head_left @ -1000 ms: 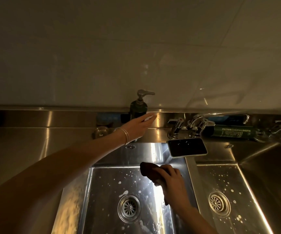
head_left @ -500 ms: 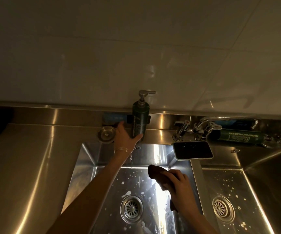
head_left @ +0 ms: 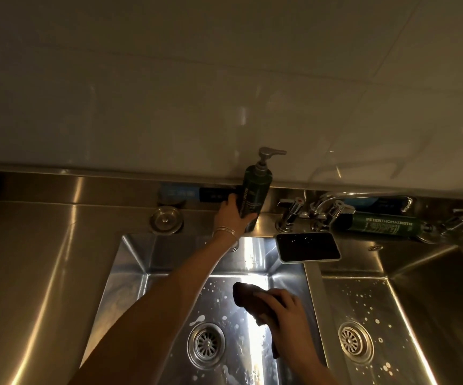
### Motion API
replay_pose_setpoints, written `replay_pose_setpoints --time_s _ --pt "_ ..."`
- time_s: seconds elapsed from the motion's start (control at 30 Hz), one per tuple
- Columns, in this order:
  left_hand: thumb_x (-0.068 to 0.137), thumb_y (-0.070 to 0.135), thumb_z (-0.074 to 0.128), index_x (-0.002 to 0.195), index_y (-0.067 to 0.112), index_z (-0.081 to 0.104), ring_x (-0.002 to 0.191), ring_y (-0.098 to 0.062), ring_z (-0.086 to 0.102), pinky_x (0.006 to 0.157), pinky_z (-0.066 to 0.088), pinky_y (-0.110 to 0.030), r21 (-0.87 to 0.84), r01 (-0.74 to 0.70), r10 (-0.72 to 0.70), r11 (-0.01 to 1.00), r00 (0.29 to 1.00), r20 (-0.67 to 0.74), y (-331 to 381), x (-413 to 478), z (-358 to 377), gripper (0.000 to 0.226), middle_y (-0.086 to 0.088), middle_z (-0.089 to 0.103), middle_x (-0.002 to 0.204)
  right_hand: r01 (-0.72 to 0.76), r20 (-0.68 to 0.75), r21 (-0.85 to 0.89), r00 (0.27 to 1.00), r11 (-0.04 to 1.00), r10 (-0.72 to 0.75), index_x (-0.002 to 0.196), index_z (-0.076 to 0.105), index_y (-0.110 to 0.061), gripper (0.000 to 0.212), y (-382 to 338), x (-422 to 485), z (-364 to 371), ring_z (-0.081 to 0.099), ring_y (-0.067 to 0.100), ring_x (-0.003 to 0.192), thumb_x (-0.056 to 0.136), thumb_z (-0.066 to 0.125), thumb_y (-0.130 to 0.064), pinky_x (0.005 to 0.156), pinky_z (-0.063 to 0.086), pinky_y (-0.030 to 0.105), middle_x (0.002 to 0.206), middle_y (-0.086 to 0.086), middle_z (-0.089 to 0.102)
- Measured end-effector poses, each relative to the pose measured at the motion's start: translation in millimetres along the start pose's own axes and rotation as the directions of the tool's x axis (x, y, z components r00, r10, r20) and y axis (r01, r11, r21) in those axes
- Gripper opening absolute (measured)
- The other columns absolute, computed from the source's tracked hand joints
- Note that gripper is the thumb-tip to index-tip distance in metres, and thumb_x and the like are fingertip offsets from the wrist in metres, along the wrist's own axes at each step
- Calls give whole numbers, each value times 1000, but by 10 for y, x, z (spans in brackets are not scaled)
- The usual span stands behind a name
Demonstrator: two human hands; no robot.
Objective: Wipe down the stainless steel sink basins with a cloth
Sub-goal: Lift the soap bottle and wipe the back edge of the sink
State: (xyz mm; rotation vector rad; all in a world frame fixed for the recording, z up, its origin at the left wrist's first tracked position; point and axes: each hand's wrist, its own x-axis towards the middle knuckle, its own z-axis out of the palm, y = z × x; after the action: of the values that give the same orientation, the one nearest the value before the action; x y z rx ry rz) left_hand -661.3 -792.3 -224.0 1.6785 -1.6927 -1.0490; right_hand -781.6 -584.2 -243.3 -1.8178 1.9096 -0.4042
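Observation:
Two stainless steel basins lie side by side; the left basin (head_left: 130, 279) and the right basin (head_left: 374, 307) both carry white droplets around their drains. My right hand (head_left: 286, 320) grips a dark cloth (head_left: 245, 297) against the floor of the left basin, near its back right corner. My left hand (head_left: 231, 215) reaches to the back ledge and grips the lower part of a dark green pump bottle (head_left: 255, 193), which is tilted slightly to the right.
A phone (head_left: 308, 247) lies screen up on the ledge between the basins, below the faucet (head_left: 316, 209). A second green bottle (head_left: 383, 225) lies on its side behind the right basin. A round metal drain plug (head_left: 166, 219) sits at the back left.
My left hand came off the pump top, dropped to the bottle's base and closed round it; the bottle now leans. The cloth hand has stayed in the left basin.

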Motion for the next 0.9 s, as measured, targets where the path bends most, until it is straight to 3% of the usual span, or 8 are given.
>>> replay_pose_setpoints --time_s 0.13,0.23,0.33,0.43,0.53,0.7,0.83,0.9 --pt "78 23 73 123 2 50 114 -35 53 94 45 -39 28 20 -22 999 997 78 -17 9 -82 55 -20 55 124 9 26 -36 1000 999 -8 129 56 -33 41 -3 62 47 44 22 117 91 61 -19 99 37 33 127 -7 54" --pt "84 11 61 105 7 68 103 -34 60 92 47 -39 235 -83 97 969 994 -51 -407 -75 -530 22 -17 65 109 28 34 -74 999 997 -26 130 55 -34 40 -102 173 106 45 22 115 93 58 -19 99 36 33 129 -7 53" --pt "83 7 60 96 12 74 97 -34 60 90 42 -33 371 -46 124 927 974 -189 -906 -102 -1065 20 -16 67 103 73 55 -112 996 991 -67 132 54 -32 44 -303 347 159 45 23 118 91 56 -16 100 36 33 132 -6 52" --pt "84 19 64 104 17 72 102 -31 57 91 37 -30 504 -33 113 863 985 -129 -1159 -21 -1278 21 -13 67 109 145 4 -79 989 986 -145 126 62 -20 46 -537 571 206 53 33 110 83 64 -4 94 44 39 124 5 60" --pt "83 24 68 103 14 72 105 -30 55 92 39 -32 494 -55 94 867 994 -53 -1269 70 -1230 23 -13 64 112 149 -30 -69 988 986 -151 127 61 -16 39 -735 793 239 51 33 112 89 62 -9 97 41 37 125 9 59" --pt "85 16 66 101 9 73 103 -30 60 91 43 -32 411 -55 83 910 995 -51 -1396 215 -1167 19 -15 64 114 157 -88 -70 983 985 -163 127 60 -17 39 -930 1182 237 47 35 117 89 62 -9 99 40 38 129 11 56" --pt "91 21 56 112 13 67 105 -29 60 92 45 -35 566 -104 103 817 994 35 -1501 8 -1307 25 -11 63 120 164 -133 -137 974 977 -182 131 56 -23 41 -1096 1625 277 46 34 111 91 59 -16 96 38 35 129 8 53" --pt "87 24 63 108 16 68 99 -28 63 88 49 -35 670 -198 207 715 976 67 -1554 -316 -1429 23 -9 64 117 151 -120 -182 977 972 -174 135 52 -27 42 -1171 1877 382 45 33 115 94 55 -20 97 39 38 132 6 49"
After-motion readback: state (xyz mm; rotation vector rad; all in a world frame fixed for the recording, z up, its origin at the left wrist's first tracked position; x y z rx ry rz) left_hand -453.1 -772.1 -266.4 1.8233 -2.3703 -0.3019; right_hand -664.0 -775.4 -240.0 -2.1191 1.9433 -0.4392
